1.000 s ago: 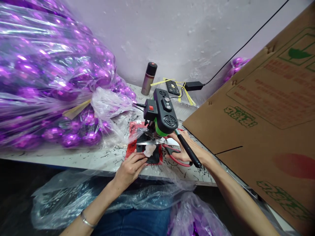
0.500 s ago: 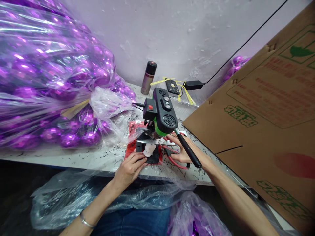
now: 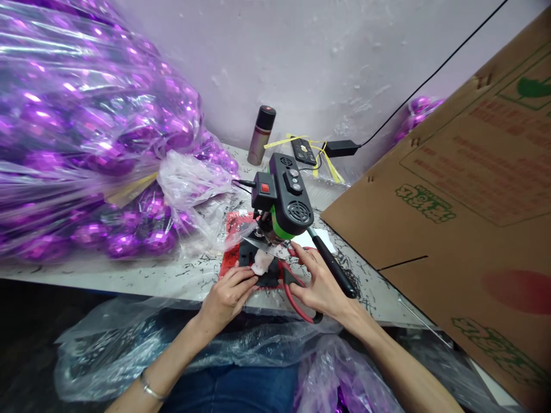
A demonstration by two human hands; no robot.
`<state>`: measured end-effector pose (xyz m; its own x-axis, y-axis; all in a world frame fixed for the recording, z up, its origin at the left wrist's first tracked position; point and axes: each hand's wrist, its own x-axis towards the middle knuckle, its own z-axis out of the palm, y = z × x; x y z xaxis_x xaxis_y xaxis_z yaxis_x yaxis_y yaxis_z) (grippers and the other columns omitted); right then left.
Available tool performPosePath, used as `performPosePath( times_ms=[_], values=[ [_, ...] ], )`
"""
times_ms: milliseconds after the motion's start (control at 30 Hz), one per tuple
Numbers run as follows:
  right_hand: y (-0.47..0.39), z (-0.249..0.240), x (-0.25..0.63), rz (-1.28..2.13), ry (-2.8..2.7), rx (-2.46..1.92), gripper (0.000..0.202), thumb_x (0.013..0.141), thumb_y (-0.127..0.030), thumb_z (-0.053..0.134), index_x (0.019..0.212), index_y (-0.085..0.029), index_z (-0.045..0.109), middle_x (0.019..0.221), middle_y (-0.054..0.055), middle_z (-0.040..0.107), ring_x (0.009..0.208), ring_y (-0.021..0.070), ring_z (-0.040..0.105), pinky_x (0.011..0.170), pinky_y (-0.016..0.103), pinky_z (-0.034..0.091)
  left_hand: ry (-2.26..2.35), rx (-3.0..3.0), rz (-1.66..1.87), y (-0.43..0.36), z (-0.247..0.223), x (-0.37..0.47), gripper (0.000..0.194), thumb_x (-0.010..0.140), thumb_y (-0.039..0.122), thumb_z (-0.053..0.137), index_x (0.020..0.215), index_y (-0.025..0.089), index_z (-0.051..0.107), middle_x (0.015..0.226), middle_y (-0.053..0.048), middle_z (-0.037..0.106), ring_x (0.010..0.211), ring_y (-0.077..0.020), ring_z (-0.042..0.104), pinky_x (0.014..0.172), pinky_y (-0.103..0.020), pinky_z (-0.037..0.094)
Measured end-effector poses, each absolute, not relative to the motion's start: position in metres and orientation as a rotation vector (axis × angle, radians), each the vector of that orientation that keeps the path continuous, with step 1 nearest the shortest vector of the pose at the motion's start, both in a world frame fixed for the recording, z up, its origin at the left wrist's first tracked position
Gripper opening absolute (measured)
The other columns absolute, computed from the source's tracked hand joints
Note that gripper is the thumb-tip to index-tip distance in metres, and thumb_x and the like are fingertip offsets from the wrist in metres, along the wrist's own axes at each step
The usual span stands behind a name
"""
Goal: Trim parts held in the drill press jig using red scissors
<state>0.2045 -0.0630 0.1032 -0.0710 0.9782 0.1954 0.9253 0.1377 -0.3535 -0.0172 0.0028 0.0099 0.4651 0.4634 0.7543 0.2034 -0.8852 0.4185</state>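
My left hand (image 3: 230,291) rests at the front of the small machine, its fingertips pinching the edge of a small pale pink-white piece (image 3: 262,262). Red-handled scissors (image 3: 299,304) are in my right hand (image 3: 321,281), with fingers at the handle loops. Their blades point left, just behind the pale piece. Above them stands a black machine (image 3: 290,195) with a red switch, a green band and a long black lever (image 3: 331,267). Its head hides part of the blades. Under the pale piece lies a black base on a red sheet (image 3: 229,261).
A large clear bag of shiny purple balls (image 3: 86,143) fills the left side. Behind the machine stand a spray can (image 3: 261,135) and a black adapter (image 3: 341,148) with a cable. A cardboard box (image 3: 456,229) borders the right. Black scraps litter the table (image 3: 181,281).
My right hand and the scissors have come slightly towards me, and the blades have turned to point further back. More white paper shows beside the lever. My left hand stays in place.
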Motion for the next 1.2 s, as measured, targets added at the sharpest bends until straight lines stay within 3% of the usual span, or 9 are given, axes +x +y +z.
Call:
performPosePath(
  times_ms=[233,400,600,800,1067,1200],
  values=[
    [-0.023,0.131,0.238,0.318,-2.366,-1.668,0.068,0.067,-0.022,0.064,0.134,-0.019,0.051,0.114,0.012,0.061,0.105,0.0307,0.057,0.093,0.046,0.046,0.569,2.434,1.381,0.003,0.008,-0.017,0.017,0.091,0.015,0.059,0.105,0.016,0.068,0.098,-0.007,0.072,0.096,-0.0184,0.068,0.090,-0.035,0.057],
    [-0.004,0.147,0.244,0.345,-2.546,-1.574,0.053,0.074,-0.034,0.065,0.122,-0.016,0.057,0.114,0.015,0.057,0.113,0.0341,0.050,0.097,0.048,0.040,0.569,2.436,1.384,0.003,0.009,-0.017,0.018,0.090,0.015,0.060,0.106,0.016,0.068,0.098,-0.007,0.072,0.096,-0.0181,0.068,0.087,-0.032,0.058],
    [-0.008,0.145,0.239,0.289,-2.602,-1.565,0.062,0.075,-0.036,0.065,0.131,-0.015,0.048,0.127,0.018,0.051,0.115,0.0355,0.046,0.096,0.049,0.039,0.567,2.440,1.374,0.003,0.009,-0.017,0.017,0.091,0.015,0.060,0.106,0.015,0.067,0.098,-0.007,0.072,0.096,-0.0181,0.067,0.087,-0.033,0.058],
    [-0.009,0.135,0.240,0.254,-2.572,-1.571,0.079,0.074,-0.034,0.067,0.144,-0.020,0.035,0.125,0.015,0.052,0.111,0.0345,0.047,0.094,0.049,0.039,0.563,2.436,1.373,0.003,0.009,-0.017,0.018,0.091,0.016,0.059,0.107,0.017,0.067,0.098,-0.007,0.072,0.096,-0.0181,0.068,0.087,-0.034,0.058],
    [-0.013,0.127,0.245,0.267,-2.510,-1.567,0.083,0.075,-0.042,0.068,0.147,-0.021,0.032,0.119,0.013,0.055,0.111,0.0326,0.049,0.096,0.048,0.039,0.569,2.459,1.370,0.003,0.009,-0.017,0.016,0.091,0.015,0.059,0.105,0.016,0.067,0.098,-0.007,0.073,0.097,-0.0188,0.068,0.090,-0.035,0.057],
    [-0.013,0.129,0.244,0.260,-2.492,-1.579,0.078,0.075,-0.042,0.068,0.143,-0.021,0.037,0.118,0.013,0.055,0.109,0.0322,0.049,0.094,0.047,0.040,0.572,2.455,1.375,0.003,0.009,-0.017,0.016,0.091,0.016,0.059,0.104,0.015,0.068,0.098,-0.007,0.073,0.096,-0.0187,0.068,0.091,-0.035,0.057]
  ],
)
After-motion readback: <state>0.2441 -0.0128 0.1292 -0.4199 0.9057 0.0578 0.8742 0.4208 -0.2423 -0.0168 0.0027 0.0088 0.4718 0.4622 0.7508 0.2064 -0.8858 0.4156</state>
